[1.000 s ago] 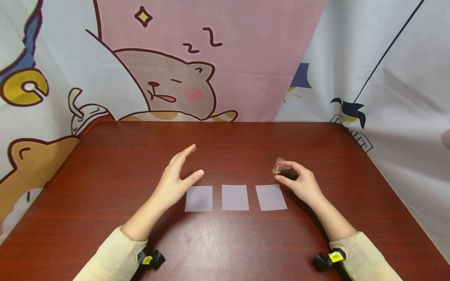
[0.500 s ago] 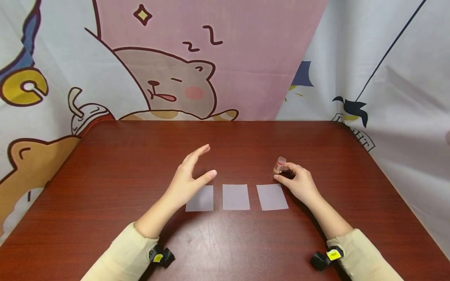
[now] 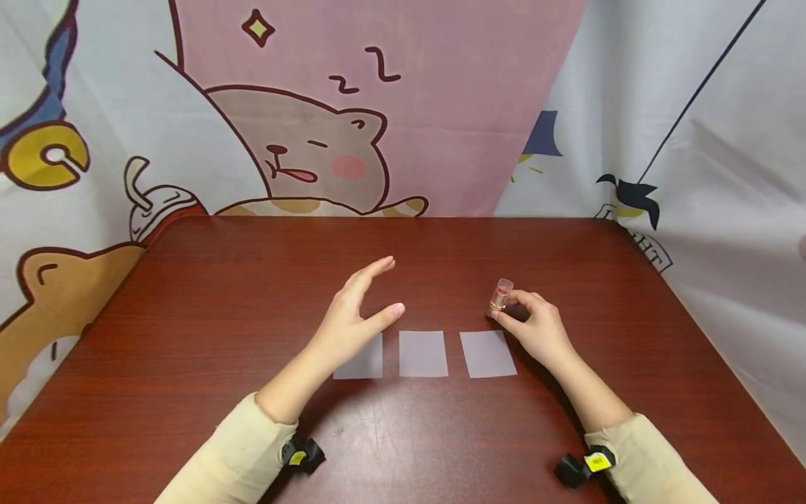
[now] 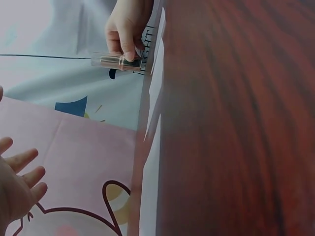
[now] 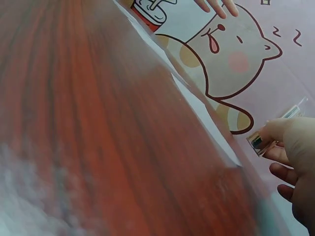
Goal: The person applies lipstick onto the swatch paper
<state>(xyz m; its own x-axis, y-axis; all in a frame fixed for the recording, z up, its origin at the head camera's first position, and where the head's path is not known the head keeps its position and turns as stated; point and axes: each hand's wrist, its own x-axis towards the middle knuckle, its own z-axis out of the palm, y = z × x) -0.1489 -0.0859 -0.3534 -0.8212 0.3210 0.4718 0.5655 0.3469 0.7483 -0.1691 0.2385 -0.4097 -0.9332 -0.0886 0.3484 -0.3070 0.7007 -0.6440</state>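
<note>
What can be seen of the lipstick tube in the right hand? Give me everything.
The lipstick tube is a slim cylinder with a see-through, plastic-looking upper part, red showing inside, and a shiny rose-gold, metal-looking lower part. It is held roughly upright, clear end up, just beyond the rightmost white paper slip. The right hand pinches its lower part between thumb and fingers. Whether it touches the table is unclear.

Tube (image 3: 500, 298) apparently behind rightmost paper (image 3: 488, 354)
</note>
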